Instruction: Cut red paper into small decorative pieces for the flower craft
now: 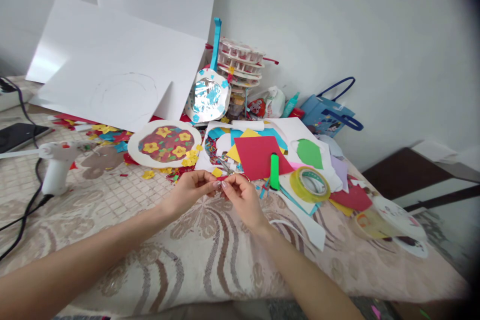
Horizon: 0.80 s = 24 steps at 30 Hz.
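My left hand [192, 189] and my right hand [243, 200] meet fingertip to fingertip above the patterned cloth. Between them they pinch a small red piece of paper [222, 178], mostly covered by the fingers. Just behind the hands lie a red paper sheet [258, 156] and a green-handled cutter [275, 171]. To the left is a white wavy-edged oval [133, 146] with yellow flowers on a reddish middle. Small yellow paper flowers [190, 159] sit by its right edge. Partly hidden behind my right hand, a scissors handle [245, 176] shows.
A white glue gun [56, 165] with a black cord stands at the left near a phone [23, 136]. Yellow tape [309, 184] lies right. White boards [116, 60], a tiered paper model [242, 62] and a blue bag [326, 114] are by the wall.
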Motion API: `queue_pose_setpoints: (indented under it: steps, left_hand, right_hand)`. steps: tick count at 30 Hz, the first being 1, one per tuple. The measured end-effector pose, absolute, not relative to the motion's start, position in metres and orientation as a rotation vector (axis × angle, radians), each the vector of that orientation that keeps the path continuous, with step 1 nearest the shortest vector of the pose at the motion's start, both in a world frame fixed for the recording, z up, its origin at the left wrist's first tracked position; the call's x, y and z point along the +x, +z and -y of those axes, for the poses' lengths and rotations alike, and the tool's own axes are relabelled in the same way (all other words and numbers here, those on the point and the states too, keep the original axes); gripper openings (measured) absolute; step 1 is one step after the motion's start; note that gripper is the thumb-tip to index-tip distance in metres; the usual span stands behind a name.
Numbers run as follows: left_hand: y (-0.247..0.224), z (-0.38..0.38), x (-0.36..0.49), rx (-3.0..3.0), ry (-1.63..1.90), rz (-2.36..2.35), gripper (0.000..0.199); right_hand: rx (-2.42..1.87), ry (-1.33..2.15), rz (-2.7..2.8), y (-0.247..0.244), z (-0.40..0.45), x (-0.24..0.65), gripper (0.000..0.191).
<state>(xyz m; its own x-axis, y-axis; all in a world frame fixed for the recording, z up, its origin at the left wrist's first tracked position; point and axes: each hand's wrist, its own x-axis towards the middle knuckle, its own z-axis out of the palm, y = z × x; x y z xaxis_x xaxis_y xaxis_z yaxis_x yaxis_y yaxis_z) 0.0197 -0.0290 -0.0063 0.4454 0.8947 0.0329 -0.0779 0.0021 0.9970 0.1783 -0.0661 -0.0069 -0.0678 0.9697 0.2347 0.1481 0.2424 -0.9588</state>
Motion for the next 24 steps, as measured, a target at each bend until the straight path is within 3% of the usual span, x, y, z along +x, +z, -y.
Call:
queue_pose_setpoints:
  steps: [24]
  left_hand:
    - [-0.0006,0.0329,0.0204,1.404,0.903,-0.781,0.022]
  right_hand:
    - [-1.11,0.915,1.511,-0.0045,0.0668,0.1792,0.018]
